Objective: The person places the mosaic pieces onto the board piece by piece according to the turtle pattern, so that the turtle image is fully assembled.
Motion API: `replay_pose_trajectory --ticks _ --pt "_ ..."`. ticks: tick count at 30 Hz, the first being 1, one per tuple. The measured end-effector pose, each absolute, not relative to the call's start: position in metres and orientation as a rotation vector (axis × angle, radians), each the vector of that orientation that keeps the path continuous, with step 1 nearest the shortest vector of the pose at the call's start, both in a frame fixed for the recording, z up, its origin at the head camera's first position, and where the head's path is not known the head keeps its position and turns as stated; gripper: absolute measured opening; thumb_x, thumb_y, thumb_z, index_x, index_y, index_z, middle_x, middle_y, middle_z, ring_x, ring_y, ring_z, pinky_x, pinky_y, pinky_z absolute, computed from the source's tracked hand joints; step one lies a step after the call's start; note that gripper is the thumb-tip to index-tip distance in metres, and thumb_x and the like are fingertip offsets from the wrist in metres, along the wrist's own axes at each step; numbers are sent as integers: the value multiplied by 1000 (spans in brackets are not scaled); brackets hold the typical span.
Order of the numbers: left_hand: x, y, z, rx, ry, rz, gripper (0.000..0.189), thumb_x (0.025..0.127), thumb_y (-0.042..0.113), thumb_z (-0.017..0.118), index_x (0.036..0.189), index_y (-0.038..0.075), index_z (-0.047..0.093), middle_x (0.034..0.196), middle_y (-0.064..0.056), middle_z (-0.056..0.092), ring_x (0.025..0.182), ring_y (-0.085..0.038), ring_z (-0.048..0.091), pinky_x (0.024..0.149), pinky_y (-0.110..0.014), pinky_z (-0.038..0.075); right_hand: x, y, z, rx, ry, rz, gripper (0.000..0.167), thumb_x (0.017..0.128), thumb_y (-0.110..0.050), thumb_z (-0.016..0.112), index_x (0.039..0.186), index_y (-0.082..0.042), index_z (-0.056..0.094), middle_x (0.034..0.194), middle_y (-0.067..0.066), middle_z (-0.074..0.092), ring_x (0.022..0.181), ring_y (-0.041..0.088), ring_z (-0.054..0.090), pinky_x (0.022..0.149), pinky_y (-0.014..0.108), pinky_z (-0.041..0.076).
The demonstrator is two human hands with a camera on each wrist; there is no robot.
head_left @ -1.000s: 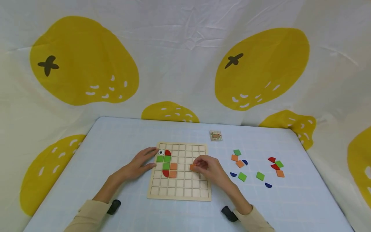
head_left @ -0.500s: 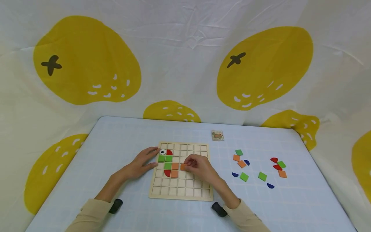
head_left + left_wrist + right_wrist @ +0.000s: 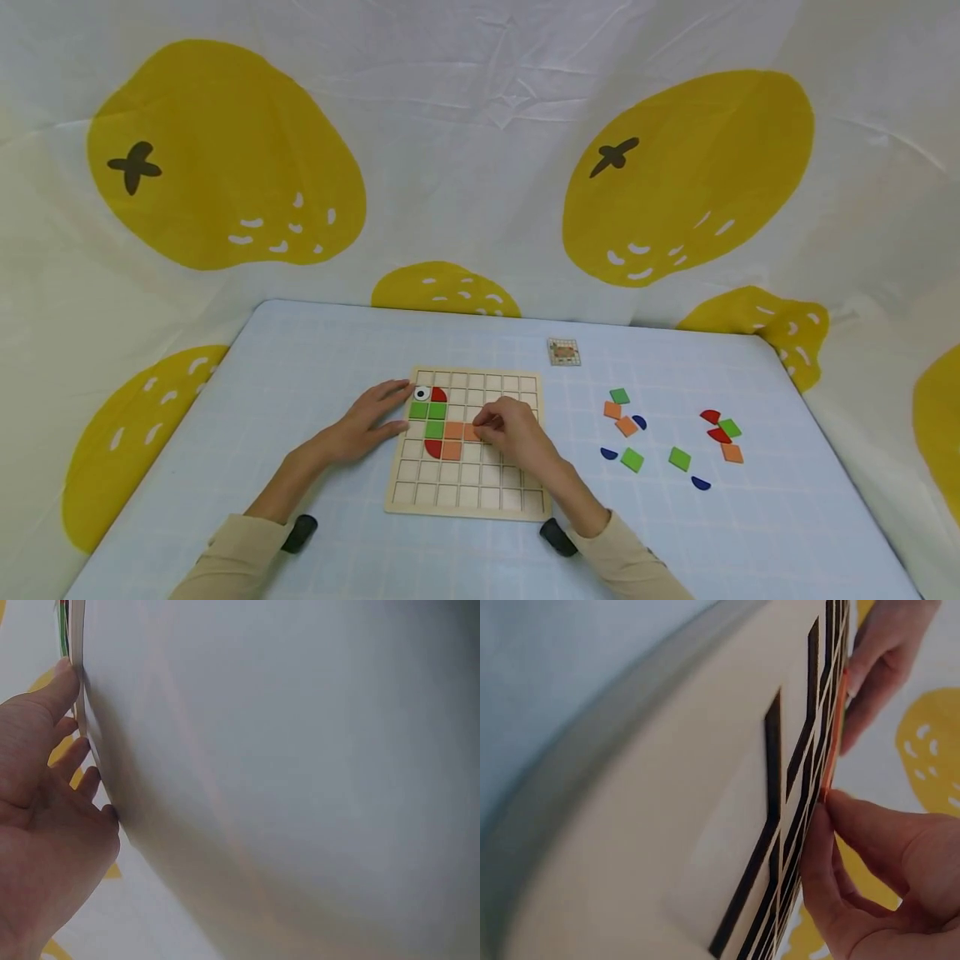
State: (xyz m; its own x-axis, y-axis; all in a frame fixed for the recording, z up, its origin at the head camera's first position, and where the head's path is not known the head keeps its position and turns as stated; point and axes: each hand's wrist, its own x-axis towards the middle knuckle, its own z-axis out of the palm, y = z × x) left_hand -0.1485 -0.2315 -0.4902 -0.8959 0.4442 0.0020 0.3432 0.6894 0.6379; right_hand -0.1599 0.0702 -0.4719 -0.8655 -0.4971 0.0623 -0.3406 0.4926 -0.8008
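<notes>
On one board (image 3: 468, 496), three orange squares (image 3: 453, 430) and three green squares (image 3: 437, 410).

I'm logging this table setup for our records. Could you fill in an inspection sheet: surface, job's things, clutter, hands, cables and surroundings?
Surface: pale table, a wooden grid board lying on it.
Job's things: the board carries an eye tile, two red pieces, three green squares and two orange squares; whether a third orange square is fully seated cannot be told.
Clutter: loose pieces in green, orange, red and blue right of the board; a small picture card beyond its far right corner.
Left hand: touches the board's left edge.
Right hand: pinches the third orange square.
Cables: nothing seen.
Surroundings: white cloth with yellow fruit shapes behind the table.
</notes>
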Motion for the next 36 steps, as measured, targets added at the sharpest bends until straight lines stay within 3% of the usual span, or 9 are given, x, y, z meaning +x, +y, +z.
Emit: replay_pose_trajectory --ticks 9,16,30,36 --pt "-148 -227 -489 672 2756 999 63 102 18 65 156 -2 39 159 -25 36 148 -48 27 117 -67 24 -155 78 -471 -748 2544 -1344 6 96 -1 71 100 -1 74 98 6 69 88 20 68 78 28 57" --pt "-146 -229 -486 660 2765 994 63 103 21 65 157 1 40 160 -23 35 148 -48 26 116 -68 24 -152 92 -472 -769 2581 -1353 5 98 -6 70 101 -4 74 97 2 70 87 15 66 79 26 56" --pt "-146 -230 -486 613 2736 994 63 103 21 65 157 1 39 162 -23 33 149 -47 24 117 -67 22 -145 131 -470 -729 2674 -1347 8 96 -3 72 104 -5 71 96 0 68 87 15 64 77 26 57" --pt "-146 -228 -485 628 2736 998 62 103 22 65 157 2 40 162 -23 33 149 -48 25 117 -69 22 -145 149 -472 -663 2767 -1315 9 94 -5 74 103 -8 72 97 -3 69 91 14 65 83 31 58"
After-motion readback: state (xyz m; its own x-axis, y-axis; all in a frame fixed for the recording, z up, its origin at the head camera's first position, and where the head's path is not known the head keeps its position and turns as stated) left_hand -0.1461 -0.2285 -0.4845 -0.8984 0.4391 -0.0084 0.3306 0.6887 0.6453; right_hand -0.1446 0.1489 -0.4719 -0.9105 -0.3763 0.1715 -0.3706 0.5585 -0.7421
